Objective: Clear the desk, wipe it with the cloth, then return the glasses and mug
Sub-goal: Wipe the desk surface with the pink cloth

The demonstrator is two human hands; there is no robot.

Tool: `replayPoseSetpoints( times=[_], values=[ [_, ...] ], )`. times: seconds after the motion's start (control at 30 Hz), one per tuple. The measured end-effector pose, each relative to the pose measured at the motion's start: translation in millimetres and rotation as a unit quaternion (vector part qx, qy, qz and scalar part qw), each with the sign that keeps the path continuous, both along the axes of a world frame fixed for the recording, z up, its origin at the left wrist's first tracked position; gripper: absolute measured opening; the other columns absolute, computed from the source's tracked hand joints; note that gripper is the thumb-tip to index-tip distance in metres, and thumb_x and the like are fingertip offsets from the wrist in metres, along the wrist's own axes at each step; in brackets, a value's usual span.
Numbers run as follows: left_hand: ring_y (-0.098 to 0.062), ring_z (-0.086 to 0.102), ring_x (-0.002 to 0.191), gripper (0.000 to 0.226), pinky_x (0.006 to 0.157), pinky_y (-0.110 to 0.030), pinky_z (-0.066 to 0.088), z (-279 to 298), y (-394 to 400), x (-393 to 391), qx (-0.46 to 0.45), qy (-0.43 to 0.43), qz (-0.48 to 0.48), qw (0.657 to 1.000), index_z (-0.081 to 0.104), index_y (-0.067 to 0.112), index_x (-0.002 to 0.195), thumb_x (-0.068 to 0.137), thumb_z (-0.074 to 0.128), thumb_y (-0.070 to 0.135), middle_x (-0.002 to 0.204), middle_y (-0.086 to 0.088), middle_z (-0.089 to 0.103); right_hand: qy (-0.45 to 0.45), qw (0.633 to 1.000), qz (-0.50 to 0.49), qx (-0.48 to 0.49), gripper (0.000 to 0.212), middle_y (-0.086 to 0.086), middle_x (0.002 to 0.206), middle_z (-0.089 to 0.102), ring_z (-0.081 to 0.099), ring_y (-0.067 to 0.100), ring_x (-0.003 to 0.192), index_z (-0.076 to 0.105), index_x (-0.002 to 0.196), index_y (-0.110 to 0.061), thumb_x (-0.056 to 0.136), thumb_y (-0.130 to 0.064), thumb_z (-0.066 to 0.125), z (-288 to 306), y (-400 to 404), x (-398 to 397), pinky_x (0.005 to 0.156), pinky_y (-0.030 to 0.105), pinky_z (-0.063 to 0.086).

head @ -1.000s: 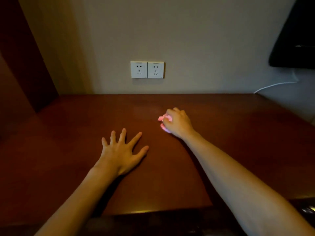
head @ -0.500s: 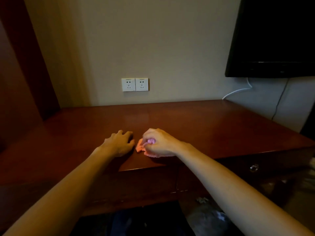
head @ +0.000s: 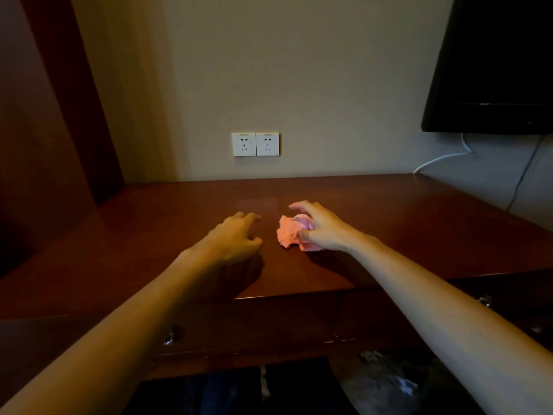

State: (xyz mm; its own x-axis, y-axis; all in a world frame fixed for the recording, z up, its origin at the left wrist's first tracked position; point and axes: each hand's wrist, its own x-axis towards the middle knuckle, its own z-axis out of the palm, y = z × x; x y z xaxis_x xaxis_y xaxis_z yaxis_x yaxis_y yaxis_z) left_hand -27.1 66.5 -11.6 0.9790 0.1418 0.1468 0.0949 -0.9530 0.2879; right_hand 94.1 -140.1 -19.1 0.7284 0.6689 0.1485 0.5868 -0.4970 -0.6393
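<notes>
My right hand [head: 321, 227] holds the pink cloth [head: 291, 233], bunched into a wad, with my thumb and lower fingers curled into it while my index finger sticks out forward above it. The cloth lies on the desk [head: 404, 223], in the middle part of the dark red-brown top, a little nearer to the front edge than to the wall. My left hand [head: 236, 239] rests on the desk just beside the cloth, apart from it, holding nothing; its fingers are loosely bent, tips down toward the wood, thumb tucked at the side. Both my forearms are bare and reach in from the bottom corners. On the beige wall behind the desk sits a pair of white sockets [head: 255, 144], side by side, just above the desk's back edge. At the upper right hangs a dark screen [head: 493, 64], and a white cable [head: 443, 158] runs down from under it to the desk's back corner. Below the front edge I see drawer fronts with a metal knob [head: 170, 338] under my left forearm. Neither glasses nor mug shows in my view.
</notes>
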Motion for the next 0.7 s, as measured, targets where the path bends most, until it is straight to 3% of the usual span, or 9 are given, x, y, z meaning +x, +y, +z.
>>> replayPoseSetpoints(
  times=[0.1,0.23,0.37,0.47,0.57,0.7],
  values=[
    [-0.024,0.043,0.137,0.076,0.111,-0.039,0.041,-6.1,-15.6,22.4,-0.034,-0.008,-0.095,0.995,0.035,0.026,0.154,0.089,0.069,0.047,0.154,-0.005,0.039,-0.074,0.993,-0.014,-0.092,0.069,0.002,0.139,0.047,0.054,0.02,0.121,0.045,0.149,-0.028,0.087,-0.031,0.076,-3.2,-10.1,11.3,0.093,0.029,0.049],
    [-0.021,0.032,0.146,0.088,0.117,-0.038,0.033,-16.5,-32.3,62.2,-0.063,-0.023,-0.166,0.984,0.028,0.025,0.158,0.086,0.075,0.045,0.162,-0.003,0.03,-0.087,0.99,-0.022,-0.108,0.075,0.002,0.141,0.052,0.055,0.019,0.123,0.041,0.15,-0.023,0.088,-0.046,0.076,-1.9,-19.2,20.6,0.099,0.032,0.048],
    [-0.023,0.055,0.124,0.066,0.101,-0.037,0.048,-26.6,-34.7,94.5,-0.069,-0.039,-0.149,0.986,0.04,0.027,0.149,0.09,0.068,0.04,0.145,-0.002,0.05,-0.086,0.982,-0.112,-0.122,0.076,0.003,0.14,0.056,0.059,0.025,0.121,0.04,0.15,-0.021,0.089,-0.05,0.074,-6.0,-4.4,34.2,0.095,0.038,0.052],
    [-0.021,0.062,0.102,0.046,0.083,-0.035,0.054,-29.2,-33.2,106.5,-0.024,-0.082,-0.116,0.99,0.049,0.024,0.132,0.09,0.064,0.038,0.128,-0.002,0.059,-0.111,0.969,-0.165,-0.147,0.061,0.007,0.13,0.061,0.061,0.03,0.114,0.05,0.138,-0.021,0.084,-0.036,0.077,-7.3,15.8,42.2,0.087,0.038,0.054],
    [-0.027,0.063,0.105,0.052,0.087,-0.039,0.055,-23.5,-29.0,98.5,0.011,-0.089,-0.093,0.992,0.047,0.019,0.135,0.09,0.066,0.033,0.126,-0.005,0.059,-0.136,0.964,-0.136,-0.181,0.056,0.009,0.127,0.059,0.059,0.033,0.116,0.051,0.135,-0.019,0.084,-0.028,0.071,-1.9,32.1,35.7,0.079,0.035,0.046],
    [-0.027,0.063,0.102,0.051,0.084,-0.038,0.055,-20.6,2.1,46.8,0.038,-0.086,-0.077,0.993,0.048,0.019,0.135,0.089,0.066,0.027,0.123,-0.004,0.06,-0.128,0.979,-0.065,-0.142,0.056,0.0,0.118,0.063,0.061,0.026,0.105,0.057,0.127,-0.027,0.078,-0.046,0.076,0.3,48.5,0.7,0.075,0.034,0.047]
  ],
)
